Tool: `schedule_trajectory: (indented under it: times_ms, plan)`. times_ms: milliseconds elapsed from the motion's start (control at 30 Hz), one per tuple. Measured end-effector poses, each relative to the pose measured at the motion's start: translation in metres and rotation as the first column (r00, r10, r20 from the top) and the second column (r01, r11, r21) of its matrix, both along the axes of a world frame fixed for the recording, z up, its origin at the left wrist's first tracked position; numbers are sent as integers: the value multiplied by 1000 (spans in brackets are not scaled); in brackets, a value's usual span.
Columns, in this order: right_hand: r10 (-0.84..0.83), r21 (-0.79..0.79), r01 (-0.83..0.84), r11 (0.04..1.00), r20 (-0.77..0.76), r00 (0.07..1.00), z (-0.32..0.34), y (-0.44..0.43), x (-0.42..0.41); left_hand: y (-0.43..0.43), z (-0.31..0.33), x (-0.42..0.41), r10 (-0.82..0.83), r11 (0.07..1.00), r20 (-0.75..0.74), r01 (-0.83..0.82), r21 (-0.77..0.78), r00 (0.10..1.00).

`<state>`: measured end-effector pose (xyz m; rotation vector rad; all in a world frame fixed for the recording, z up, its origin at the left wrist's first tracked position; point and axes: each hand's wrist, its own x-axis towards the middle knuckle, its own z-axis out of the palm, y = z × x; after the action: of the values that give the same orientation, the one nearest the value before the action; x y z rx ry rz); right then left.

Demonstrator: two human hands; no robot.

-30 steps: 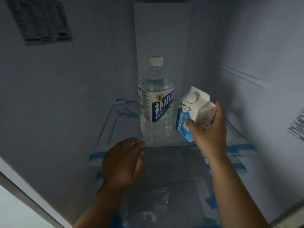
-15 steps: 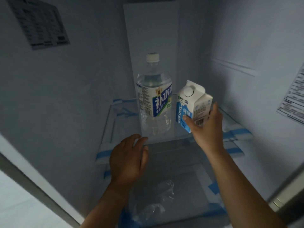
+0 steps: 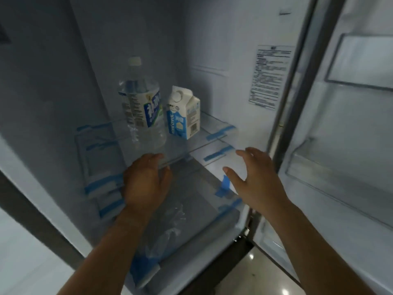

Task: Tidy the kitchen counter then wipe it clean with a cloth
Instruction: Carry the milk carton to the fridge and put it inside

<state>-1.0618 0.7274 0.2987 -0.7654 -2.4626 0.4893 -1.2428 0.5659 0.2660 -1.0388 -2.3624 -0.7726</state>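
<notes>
The fridge (image 3: 212, 50) stands open, with its door (image 3: 350, 145) swung away at 3 o'clock. Inside, a glass shelf (image 3: 214, 124) carries two things, probably put here so that the bench is free for wiping. The bottle (image 3: 142, 107) stands upright near the middle of the shelf. The carton (image 3: 184, 112) stands upright just beside it at its 3 o'clock. They seem not to touch, but I cannot be sure. The right hand (image 3: 257, 179) is at 5 o'clock from the carton and apart from it. Its fingers are spread and empty, so I judge the carton needs no more support. The left hand (image 3: 144, 184) is at 6 o'clock from the bottle, by the shelf's front edge, with fingers loosely bent and holding nothing. Whether it touches the edge I cannot tell. Bench and cloth are not in view.
</notes>
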Motion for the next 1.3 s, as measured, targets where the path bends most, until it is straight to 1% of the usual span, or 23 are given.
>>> schedule_trajectory:
  times_ms: [100,167,233,333,400,467,500,567,667,767,833,900,1000,1067,1133,1200,1233,1300]
  plan:
    - [-92,102,99,990,-69,993,16,-13,68,26,4,30,-157,987,-27,158,31,987]
    - [-177,193,194,962,-100,979,19,-16,113,49,11,60,-308,950,-19,308,43,951]
    - [-294,259,311,915,-103,950,21,-13,155,71,19,96,-463,885,-32,464,43,886]
    - [-486,329,475,816,-54,872,25,-1,217,101,34,150,-667,744,-28,667,21,745]
    - [-578,336,543,769,5,816,27,7,250,118,42,181,-752,659,-60,752,-12,657]
    - [-630,364,573,734,49,775,27,12,276,135,48,206,-802,596,-91,801,-60,590]
    - [-642,373,579,725,61,765,28,14,287,142,51,218,-817,575,-97,815,-76,568]
    - [-649,339,591,732,82,757,31,16,305,154,52,238,-834,551,-103,828,-107,542]
    - [-640,293,593,750,96,762,32,18,330,163,44,261,-833,553,-81,823,-127,547]
    - [-589,267,552,790,81,804,32,18,353,162,30,273,-808,588,-79,808,-45,584]
    - [-532,251,499,829,82,843,31,18,363,159,23,280,-810,586,-52,811,-3,585]
    - [-482,289,433,854,124,867,29,16,372,156,21,289,-788,615,-22,788,13,615]
    - [-391,323,328,888,153,908,28,13,382,151,27,308,-716,698,-34,716,7,698]
    - [-341,338,274,900,154,927,28,11,391,147,36,328,-722,692,-34,722,-13,691]
    - [-308,347,270,898,57,950,32,9,405,144,43,354,-743,669,-27,742,-50,668]
    - [-280,320,312,895,-142,949,37,9,424,142,41,373,-745,668,-29,744,-40,667]
    - [-263,292,336,895,-263,928,39,11,433,142,37,378,-737,675,-24,737,-15,675]
    - [-235,257,386,886,-470,851,41,17,456,141,29,385,-722,691,6,722,38,691]
